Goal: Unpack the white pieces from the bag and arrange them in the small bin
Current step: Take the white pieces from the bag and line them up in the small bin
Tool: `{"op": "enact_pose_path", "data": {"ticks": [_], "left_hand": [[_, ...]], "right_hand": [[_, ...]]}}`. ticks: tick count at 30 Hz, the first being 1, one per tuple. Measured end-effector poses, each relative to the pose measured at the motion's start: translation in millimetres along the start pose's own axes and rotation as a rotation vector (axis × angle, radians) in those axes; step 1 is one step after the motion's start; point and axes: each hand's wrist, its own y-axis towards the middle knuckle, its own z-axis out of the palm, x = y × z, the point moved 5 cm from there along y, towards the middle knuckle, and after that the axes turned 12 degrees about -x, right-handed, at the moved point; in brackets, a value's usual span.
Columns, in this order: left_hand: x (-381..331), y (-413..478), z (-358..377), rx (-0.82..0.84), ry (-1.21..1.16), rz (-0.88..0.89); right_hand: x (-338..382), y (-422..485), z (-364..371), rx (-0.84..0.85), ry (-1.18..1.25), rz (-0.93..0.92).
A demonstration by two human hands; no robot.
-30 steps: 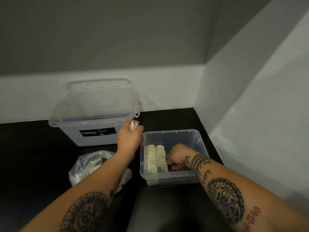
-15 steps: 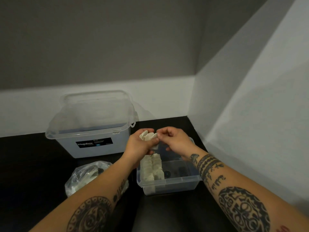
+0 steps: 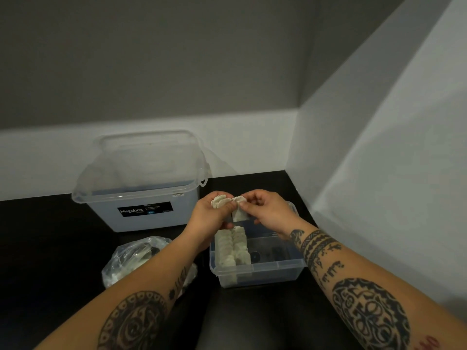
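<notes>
Item one, a small clear bin [image 3: 265,276] on a dark table [image 3: 38,236], set near the corner of two pale walls. Its left side holds two rows of white pieces [image 3: 232,246], packed upright side by side; the right side shows a few small dark shapes on the bottom, too dim to identify. Item two, a crumpled clear plastic bag [image 3: 134,258], lying on the table to the left of the bin, partly behind the left forearm, with pale contents showing through. Item three, a larger clear box [image 3: 141,218] with its lid on and a dark label on the front, standing behind the bag against the back wall. The person's hands are raised together above the far end of the bin. The left hand [image 3: 209,215] is curled around a bunch of white pieces [image 3: 219,201]. The right hand [image 3: 267,210] pinches a single white piece [image 3: 239,213] between thumb and fingertips, right beside that bunch.
</notes>
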Motion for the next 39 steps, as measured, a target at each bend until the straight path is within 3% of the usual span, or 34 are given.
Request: {"op": "enact_pose_path", "data": {"ticks": [3, 6, 9, 14, 23, 39], "left_hand": [[4.0, 2.0, -4.2, -0.013, 0.057, -0.006], [10.4, 6.5, -13.2, -0.14, 0.115, 0.037], [15.6, 11.2, -23.9, -0.279, 0.34, 0.138], [26.3, 14.1, -30.4, -0.308, 0.677, 0.191], [40.7, 15.7, -29.6, -0.329, 0.651, 0.162], [45.7, 15.2, -29.0, -0.39, 0.621, 0.155]], "right_hand": [[-7.9, 0.7, 1.8, -0.001, -0.058, 0.017], [-22.8, 1.1, 3.0, 0.026, -0.112, 0.093], [-44.1, -1.6, 4.6, 0.08, -0.225, 0.161], [-80.0, -2.5, 16.6, 0.181, -0.407, 0.317], [-102.5, 8.8, 42.0, 0.301, -0.652, 0.361], [-116.0, 15.3, 47.1, 0.35, -0.748, 0.408]]}}
